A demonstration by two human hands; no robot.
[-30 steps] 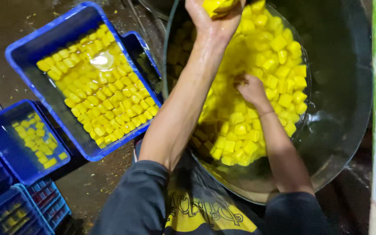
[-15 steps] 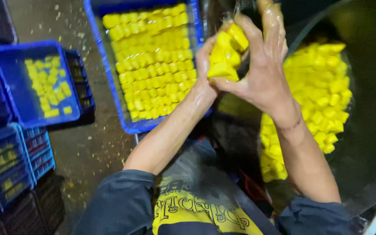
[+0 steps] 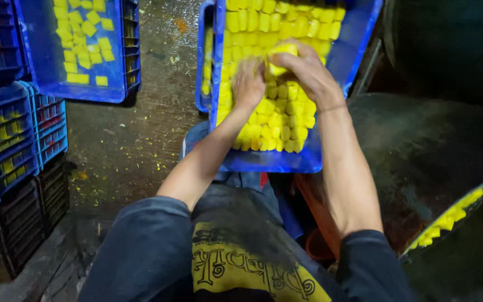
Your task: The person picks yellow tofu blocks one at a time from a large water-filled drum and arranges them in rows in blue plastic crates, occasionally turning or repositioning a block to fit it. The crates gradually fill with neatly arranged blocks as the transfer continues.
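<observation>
Right hand [image 3: 308, 72] grip clamped on yellow cubes [image 3: 279, 59] over blue crate [image 3: 359, 39], left hand [image 3: 248, 84] blurred

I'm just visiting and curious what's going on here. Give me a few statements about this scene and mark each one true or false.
1. Both hands are over the big blue crate full of yellow cubes. True.
2. The right hand is empty. False: its grip is closed on a few yellow cubes.
3. The left hand rests on the floor. False: it is down among the cubes in the crate.
4. A second blue crate at upper left holds fewer yellow cubes. True.
5. The big basin at lower right is filled with red fruit. False: only yellow cubes show along its rim.
</observation>
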